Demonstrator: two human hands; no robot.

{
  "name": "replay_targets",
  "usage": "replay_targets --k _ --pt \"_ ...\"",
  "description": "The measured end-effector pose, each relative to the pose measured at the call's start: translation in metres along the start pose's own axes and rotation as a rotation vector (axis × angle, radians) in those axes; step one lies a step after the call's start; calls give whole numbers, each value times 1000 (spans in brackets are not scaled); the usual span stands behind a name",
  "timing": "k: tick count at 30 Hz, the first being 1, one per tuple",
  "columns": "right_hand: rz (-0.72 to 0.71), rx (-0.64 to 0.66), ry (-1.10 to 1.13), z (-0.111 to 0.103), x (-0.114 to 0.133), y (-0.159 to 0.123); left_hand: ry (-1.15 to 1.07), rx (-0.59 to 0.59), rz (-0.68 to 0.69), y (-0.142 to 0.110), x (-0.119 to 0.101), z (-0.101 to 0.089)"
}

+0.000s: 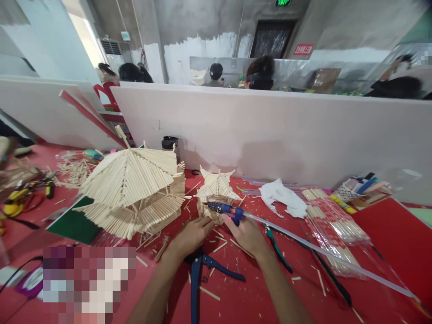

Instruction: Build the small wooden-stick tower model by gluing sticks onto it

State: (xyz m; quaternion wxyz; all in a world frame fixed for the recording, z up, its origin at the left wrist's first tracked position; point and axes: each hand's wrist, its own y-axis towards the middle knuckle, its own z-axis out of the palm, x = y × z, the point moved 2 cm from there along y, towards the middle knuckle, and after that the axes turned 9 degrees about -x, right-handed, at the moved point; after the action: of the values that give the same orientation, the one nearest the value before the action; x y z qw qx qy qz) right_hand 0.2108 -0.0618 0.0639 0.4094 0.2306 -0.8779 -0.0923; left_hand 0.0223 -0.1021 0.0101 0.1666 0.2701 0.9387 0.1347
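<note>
My right hand (245,230) is wrapped round a blue hot glue gun (224,209), its nozzle pointing left at a small pagoda model (218,186) of wooden sticks. A long translucent glue stick (303,240) runs out of the gun's back to the lower right. Against the model's lower left side lies my left hand (197,231), fingers bent in; the fingertips are partly hidden, but they appear to hold the model's base. Blue-handled cutters (199,274) lie below, between my forearms. To the left stands a larger pavilion model (135,189) of sticks with a tiered roof.
Teal-handled pliers (278,249), packs of wooden sticks (332,216), crumpled white tissue (282,197) and a pen basket (349,188) lie to the right. Yellow tools (15,201) and loose sticks (76,171) lie left. A white partition (303,135) stands behind; people sit beyond it.
</note>
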Motion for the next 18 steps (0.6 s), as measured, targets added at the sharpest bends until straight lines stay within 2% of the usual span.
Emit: replay_targets --k 8,14,18 --pt "-16 30 35 -19 7 3 -11 -6 6 -2 4 7" --pt "-63 -28 26 -15 6 2 10 6 16 -2 3 7" --pt "-154 -35 20 -13 6 3 34 15 7 0 1 4"
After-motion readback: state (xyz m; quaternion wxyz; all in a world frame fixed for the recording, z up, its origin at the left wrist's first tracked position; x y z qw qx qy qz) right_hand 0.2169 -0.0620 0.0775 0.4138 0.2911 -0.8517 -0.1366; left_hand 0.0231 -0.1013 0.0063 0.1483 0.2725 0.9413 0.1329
